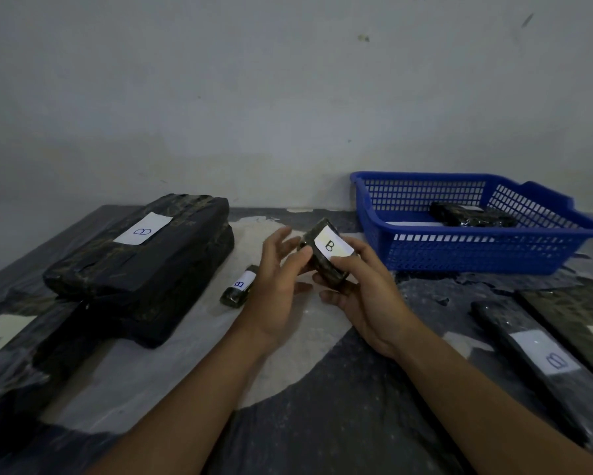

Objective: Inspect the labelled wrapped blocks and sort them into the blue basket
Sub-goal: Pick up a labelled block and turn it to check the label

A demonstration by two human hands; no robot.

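Note:
A small black wrapped block with a white label marked B is held above the table's middle. My right hand grips it from below and the right, thumb on the label's near edge. My left hand touches its left side with the thumb, the other fingers spread. The blue basket stands at the back right and holds one black wrapped block. A tiny labelled block lies on the table just left of my left hand.
A large black wrapped block labelled B lies at the left on top of another dark block. A labelled block sits at the far left edge. Two long labelled blocks lie at the right. A wall closes the back.

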